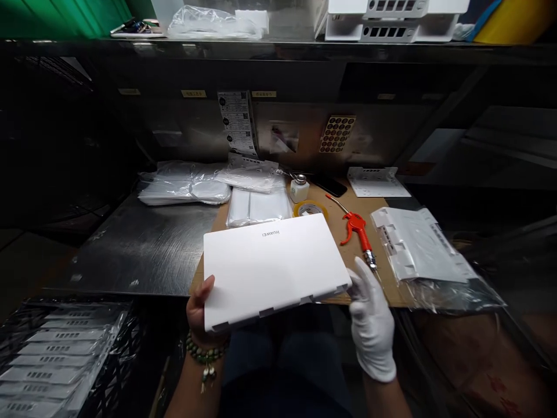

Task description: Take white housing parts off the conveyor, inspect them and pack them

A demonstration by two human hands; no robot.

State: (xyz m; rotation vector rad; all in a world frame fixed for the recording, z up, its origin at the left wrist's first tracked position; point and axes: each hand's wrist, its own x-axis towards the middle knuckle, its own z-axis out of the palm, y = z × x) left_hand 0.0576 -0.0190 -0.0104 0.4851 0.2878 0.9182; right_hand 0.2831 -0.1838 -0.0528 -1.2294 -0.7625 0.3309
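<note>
A flat white panel (pixel 272 270) with a small brand word printed near its far edge is held above the near edge of the bench. My left hand (pixel 201 310), bare with a bead bracelet on the wrist, grips its near left corner, thumb on top. At the panel's near right corner is my right hand (pixel 371 322), in a white glove, fingers curled under the edge and touching it.
A cardboard sheet (pixel 343 232) covers part of the steel bench (pixel 139 249). On it lie an orange air blow gun (pixel 357 229), a tape roll (pixel 310 208), a small bottle (pixel 299 188) and bagged white parts (pixel 418 244). More bagged parts (pixel 185 184) sit behind; a black crate (pixel 56 360) holds several bagged panels.
</note>
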